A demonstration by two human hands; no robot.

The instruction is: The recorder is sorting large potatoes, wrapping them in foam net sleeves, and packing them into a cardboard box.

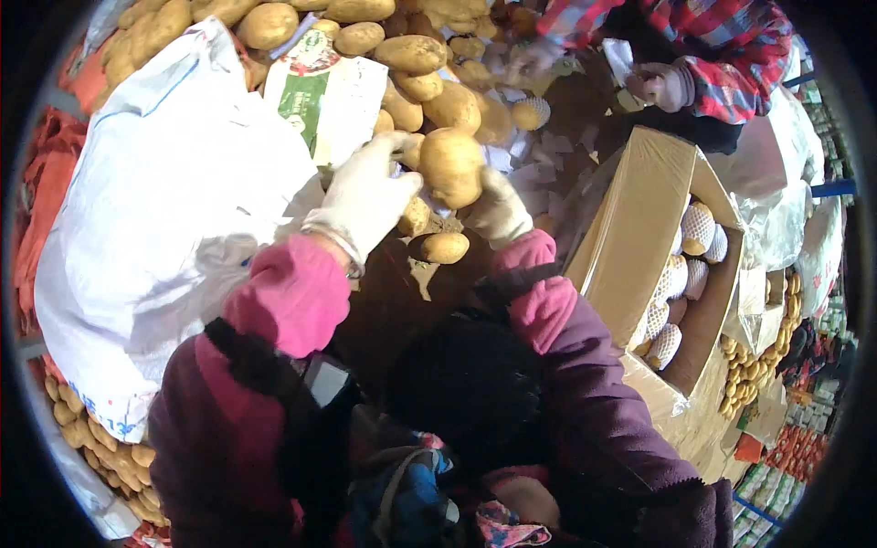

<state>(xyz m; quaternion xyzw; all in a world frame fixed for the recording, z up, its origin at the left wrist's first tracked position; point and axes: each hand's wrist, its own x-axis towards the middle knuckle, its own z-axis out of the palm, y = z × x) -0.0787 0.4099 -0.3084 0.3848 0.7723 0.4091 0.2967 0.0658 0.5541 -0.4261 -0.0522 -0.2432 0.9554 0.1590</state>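
Note:
Both of my hands wear pale gloves. My right hand (500,209) grips a large potato (451,168) from its right side. My left hand (370,188) is just left of that potato, thumb and fingers apart; its fingertips reach a smaller potato (412,152), and whether they hold it I cannot tell. Below the large potato lie a small potato (445,248) and another one (414,217). Beyond my hands is a heap of loose potatoes (411,55), with a green and white printed sheet (322,103) lying on it.
A full white sack (164,185) stands at the left. On the right, an open cardboard box (634,233) holds several potatoes in white foam nets (697,229). At the top right, a person in checked sleeves (733,68) works near a netted potato (530,114). Paper scraps (541,164) litter the ground.

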